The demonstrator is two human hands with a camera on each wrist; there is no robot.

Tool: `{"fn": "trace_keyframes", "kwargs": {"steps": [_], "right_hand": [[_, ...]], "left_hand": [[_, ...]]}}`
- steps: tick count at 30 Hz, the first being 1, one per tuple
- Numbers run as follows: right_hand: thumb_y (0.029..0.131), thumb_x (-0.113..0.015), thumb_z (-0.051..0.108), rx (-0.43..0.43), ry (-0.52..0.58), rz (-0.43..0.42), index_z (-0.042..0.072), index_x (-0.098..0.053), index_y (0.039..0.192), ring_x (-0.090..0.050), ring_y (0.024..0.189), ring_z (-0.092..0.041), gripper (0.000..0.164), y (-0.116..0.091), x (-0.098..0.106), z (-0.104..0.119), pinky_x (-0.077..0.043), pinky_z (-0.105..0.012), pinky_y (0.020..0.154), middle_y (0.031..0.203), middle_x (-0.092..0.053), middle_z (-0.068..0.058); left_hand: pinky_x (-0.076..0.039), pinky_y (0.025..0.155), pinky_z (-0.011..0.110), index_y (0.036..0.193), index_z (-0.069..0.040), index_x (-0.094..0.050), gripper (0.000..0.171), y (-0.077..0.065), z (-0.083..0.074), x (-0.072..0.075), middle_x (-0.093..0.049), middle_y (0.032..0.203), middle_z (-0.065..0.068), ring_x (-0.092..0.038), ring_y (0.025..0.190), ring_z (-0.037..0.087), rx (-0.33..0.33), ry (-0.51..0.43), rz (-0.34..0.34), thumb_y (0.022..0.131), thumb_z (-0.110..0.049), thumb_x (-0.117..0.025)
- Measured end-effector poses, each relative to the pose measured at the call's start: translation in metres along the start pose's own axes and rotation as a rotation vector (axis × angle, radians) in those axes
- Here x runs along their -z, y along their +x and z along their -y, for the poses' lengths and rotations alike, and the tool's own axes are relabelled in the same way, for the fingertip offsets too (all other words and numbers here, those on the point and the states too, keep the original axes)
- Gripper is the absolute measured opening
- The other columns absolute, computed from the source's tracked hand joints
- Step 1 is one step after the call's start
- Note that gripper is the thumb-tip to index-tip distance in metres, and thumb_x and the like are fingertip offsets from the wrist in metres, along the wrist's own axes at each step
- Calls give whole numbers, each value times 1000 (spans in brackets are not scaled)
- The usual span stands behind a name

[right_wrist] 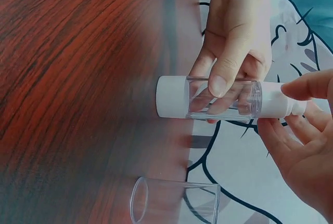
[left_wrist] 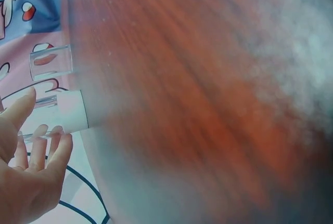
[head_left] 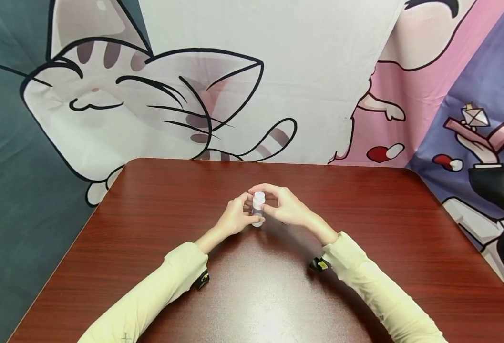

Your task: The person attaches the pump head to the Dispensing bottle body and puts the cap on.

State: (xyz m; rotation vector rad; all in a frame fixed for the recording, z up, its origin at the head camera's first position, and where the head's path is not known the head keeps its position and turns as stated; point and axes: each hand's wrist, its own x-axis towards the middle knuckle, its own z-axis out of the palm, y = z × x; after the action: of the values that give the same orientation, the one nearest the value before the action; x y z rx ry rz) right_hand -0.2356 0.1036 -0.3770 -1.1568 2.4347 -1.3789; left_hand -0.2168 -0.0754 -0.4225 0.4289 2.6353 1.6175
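Observation:
A slim clear bottle with a white base and a white pump top [head_left: 258, 196] stands upright on the table between my two hands. My left hand [head_left: 236, 215] holds its see-through middle, thumb on one side and fingers round the other. At the white top, the thumb and fingertips of my right hand [head_left: 292, 207] pinch from either side. In the right wrist view the white base [right_wrist: 173, 97] rests on the tabletop. A clear open-ended cap [right_wrist: 215, 203] stands a little apart from the bottle, and my right hand mostly hides it in the head view.
The reddish-brown wooden table [head_left: 183, 200] has a far edge behind the hands. A cloth backdrop [head_left: 312, 85] with cartoon cats hangs beyond it. Glare lies on the near middle of the tabletop. Small black wrist devices [head_left: 319, 264] sit under both sleeves.

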Motion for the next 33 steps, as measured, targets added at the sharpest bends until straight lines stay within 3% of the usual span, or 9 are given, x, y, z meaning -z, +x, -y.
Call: {"fn": "trace_keyframes", "kwargs": {"steps": [5, 16, 27, 33], "right_hand": [[87, -57, -5, -3, 11, -3, 4, -58, 126, -66, 108, -23, 40, -1, 1, 0, -54, -39, 96, 121, -65, -12], [87, -64, -3, -7, 1, -34, -1, -58, 124, -65, 107, -33, 38, 0, 2, -2, -53, -48, 96, 120, -65, -19], [84, -71, 4, -77, -9, -82, 7, -62, 117, -69, 90, -18, 34, 1, 0, -1, -60, -27, 80, 101, -70, -8], [82, -74, 6, -82, -55, -119, 6, -62, 112, -68, 79, -14, 32, 1, -2, 0, -60, -24, 74, 93, -70, -6]], "left_hand": [[-59, 83, 31, 109, 4, -57, 46, -1, -1, 0, -67, 107, 17, -68, 99, 29, -7, -12, 0, 73, -7, -83], [-59, 84, 31, 108, 4, -57, 45, 0, 0, 0, -67, 106, 17, -68, 99, 29, -4, -11, -3, 72, -6, -83], [-59, 84, 31, 107, 2, -58, 43, -1, -1, 0, -68, 105, 15, -68, 98, 27, -1, -7, 0, 73, -6, -82], [-59, 84, 31, 107, 2, -58, 43, 0, 0, 0, -68, 105, 15, -68, 98, 27, 0, -10, 1, 73, -7, -83]]}}
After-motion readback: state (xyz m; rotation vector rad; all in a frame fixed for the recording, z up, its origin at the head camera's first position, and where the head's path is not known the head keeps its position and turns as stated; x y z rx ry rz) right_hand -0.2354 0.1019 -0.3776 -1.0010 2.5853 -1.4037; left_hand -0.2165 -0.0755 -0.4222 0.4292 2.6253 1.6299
